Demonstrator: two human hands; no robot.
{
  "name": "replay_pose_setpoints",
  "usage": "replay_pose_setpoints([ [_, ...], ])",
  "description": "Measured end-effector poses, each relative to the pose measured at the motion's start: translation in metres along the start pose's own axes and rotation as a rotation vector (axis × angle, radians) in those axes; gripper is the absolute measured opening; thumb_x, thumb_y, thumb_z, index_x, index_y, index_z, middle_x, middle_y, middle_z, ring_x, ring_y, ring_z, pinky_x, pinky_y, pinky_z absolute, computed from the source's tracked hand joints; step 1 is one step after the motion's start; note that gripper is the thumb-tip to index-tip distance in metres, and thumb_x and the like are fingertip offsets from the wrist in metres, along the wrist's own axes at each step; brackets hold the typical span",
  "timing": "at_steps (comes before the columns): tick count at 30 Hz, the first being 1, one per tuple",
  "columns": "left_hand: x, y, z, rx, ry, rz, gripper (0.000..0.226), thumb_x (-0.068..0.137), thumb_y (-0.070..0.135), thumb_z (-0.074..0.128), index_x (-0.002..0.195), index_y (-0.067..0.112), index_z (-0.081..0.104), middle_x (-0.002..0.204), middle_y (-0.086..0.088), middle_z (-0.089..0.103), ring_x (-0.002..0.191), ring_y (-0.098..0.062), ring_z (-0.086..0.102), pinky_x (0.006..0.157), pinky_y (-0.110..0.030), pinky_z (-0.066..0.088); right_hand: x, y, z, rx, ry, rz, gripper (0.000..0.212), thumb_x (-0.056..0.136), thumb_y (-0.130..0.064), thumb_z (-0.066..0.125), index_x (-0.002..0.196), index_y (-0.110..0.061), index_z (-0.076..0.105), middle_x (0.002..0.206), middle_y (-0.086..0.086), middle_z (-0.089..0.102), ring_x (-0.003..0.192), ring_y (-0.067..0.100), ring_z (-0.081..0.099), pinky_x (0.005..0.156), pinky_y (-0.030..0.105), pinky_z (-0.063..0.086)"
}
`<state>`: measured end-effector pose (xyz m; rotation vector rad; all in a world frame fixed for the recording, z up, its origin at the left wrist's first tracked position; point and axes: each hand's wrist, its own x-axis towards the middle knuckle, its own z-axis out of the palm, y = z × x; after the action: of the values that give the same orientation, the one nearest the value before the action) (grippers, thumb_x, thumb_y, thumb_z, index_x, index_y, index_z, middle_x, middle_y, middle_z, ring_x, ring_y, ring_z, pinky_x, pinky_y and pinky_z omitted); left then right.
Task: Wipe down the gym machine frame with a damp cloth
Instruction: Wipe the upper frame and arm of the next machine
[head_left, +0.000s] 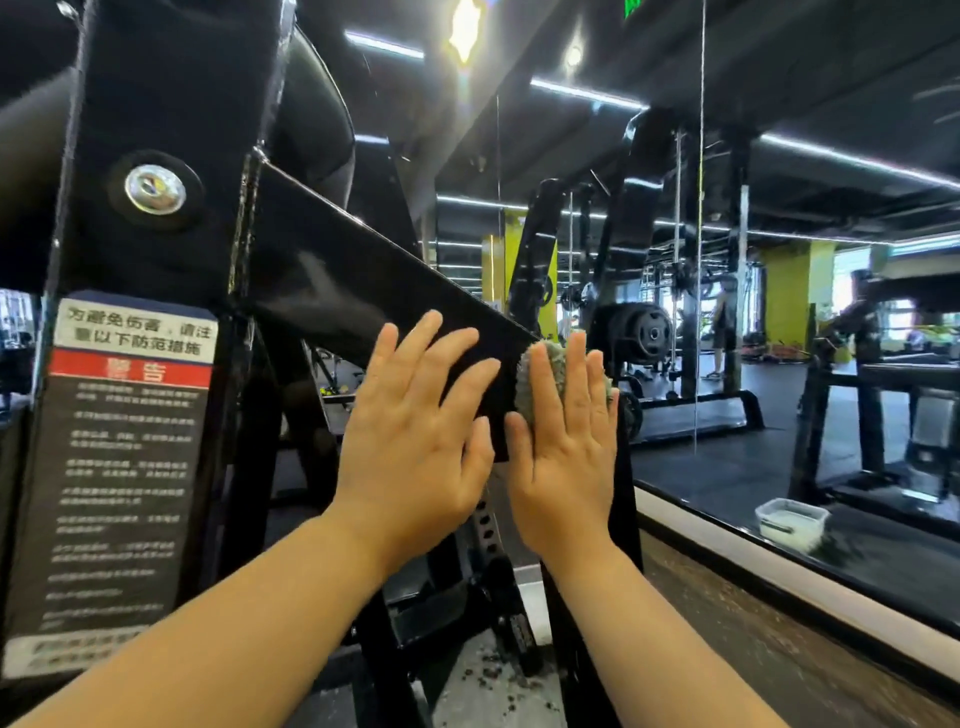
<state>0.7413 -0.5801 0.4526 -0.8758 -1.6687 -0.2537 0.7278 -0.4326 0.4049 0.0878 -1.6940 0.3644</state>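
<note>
Head view, close on a sloping black bar (363, 270) of the gym frame (156, 104). Flat on the lower face of the bar: the left hand (415, 447), fingers straight and spread wide, holding nothing. Just beside it, at the lower end of the bar: the right hand (563, 467), fingers straight too, pressing a grey-green cloth (524, 387) against that end. No curl round the cloth, only palm and finger pressure. Cloth mostly hidden under the right hand, with shaggy edges visible above the fingertips and at both sides of the fingers.

Handling, as a judgement only: cloth soft, light and limp, perhaps a little heavier with water, so likely to bunch up or slide out from under a flat palm. Better to fold it over the bar's edge and cover it with the whole palm, or to pinch one corner with the thumb. Cannot tell from here how wet. Bar stiff and fixed, with glossy paint, probably slippery once damp. No need to grip it; enough to steady with the left hand on the flat face. Mind the hard corners at the lower end of the bar, and press more along the seam at its upper end.

Left of the bar, a warning label (130, 415) on the frame: possibly a sticker, so wipe lightly there. Right of the bar, a mirror (779, 312).
</note>
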Motion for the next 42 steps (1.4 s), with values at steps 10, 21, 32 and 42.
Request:
replay_pose_setpoints([
  [10,-0.026,0.024,0.022,-0.020,-0.087,0.001,0.043,0.087,0.028,0.040,0.117,0.008,0.063,0.134,-0.014,0.051,0.136,-0.031,0.027,0.117,-0.042,0.008,-0.094,0.046,-0.053,0.347,-0.196,0.552,0.055,0.102,-0.013,0.040,0.138,-0.051,0.025,0.155,-0.022,0.020,0.142,-0.006,0.016,0.113,0.011,0.019],
  [21,-0.016,0.104,0.005,-1.218,-0.206,-0.711,0.055,0.078,0.054,0.064,0.127,0.045,0.041,0.122,0.020,0.050,0.110,0.006,0.052,0.094,-0.019,0.044,-0.003,0.000,-0.114,1.439,-0.403,1.096,0.052,0.087,-0.035,0.047,0.126,-0.002,0.056,0.119,0.020,0.065,0.108,0.031,0.064,0.088,0.040,0.056],
  [32,0.002,0.105,0.013,-1.481,-0.130,-1.227,0.019,0.086,0.002,0.062,0.090,0.018,0.071,0.085,-0.004,0.074,0.082,-0.018,0.071,0.072,-0.033,0.056,-0.028,0.001,-0.103,0.480,-0.175,0.199,0.037,0.096,-0.045,0.046,0.131,-0.051,0.037,0.142,-0.022,0.038,0.134,-0.002,0.035,0.112,0.026,0.032],
  [42,0.001,0.068,-0.013,-0.719,-0.022,-0.746,0.034,0.084,0.032,0.035,0.087,0.033,0.068,0.086,0.020,0.065,0.087,-0.002,0.058,0.081,-0.017,0.045,0.015,0.020,-0.046,0.249,-0.001,-0.050,0.055,0.096,-0.021,0.044,0.148,-0.020,0.026,0.155,-0.005,0.023,0.146,0.021,0.014,0.120,0.029,0.013],
])
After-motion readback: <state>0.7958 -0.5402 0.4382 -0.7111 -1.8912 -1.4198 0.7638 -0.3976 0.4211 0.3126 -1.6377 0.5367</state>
